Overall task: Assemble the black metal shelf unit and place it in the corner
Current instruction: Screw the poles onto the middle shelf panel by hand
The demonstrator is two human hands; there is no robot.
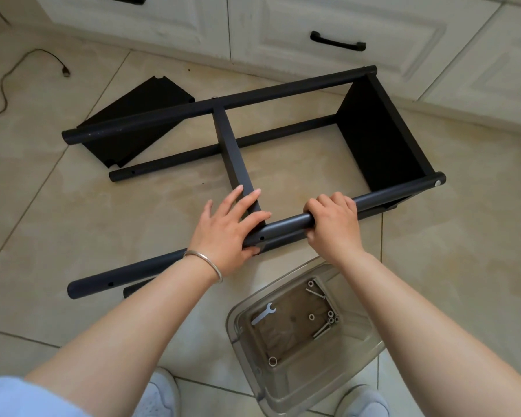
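The right hand (333, 225) wraps its fingers (328, 203) round the near pole (286, 224) of the shelf unit (373, 139), which lies on its side on the tiled floor (73, 221). The left hand (229, 227) lies flat, fingers straight, on the middle shelf (233, 149) where it meets that pole. A loose shelf panel (133, 121) rests beyond, and a clear tub (283, 383) with bolts (322, 329) and a wrench (263, 313) sits by the feet

The single head camera looked steeply down — close over both forearms — at the tiled floor (73, 224), facing white cabinets (328, 22).
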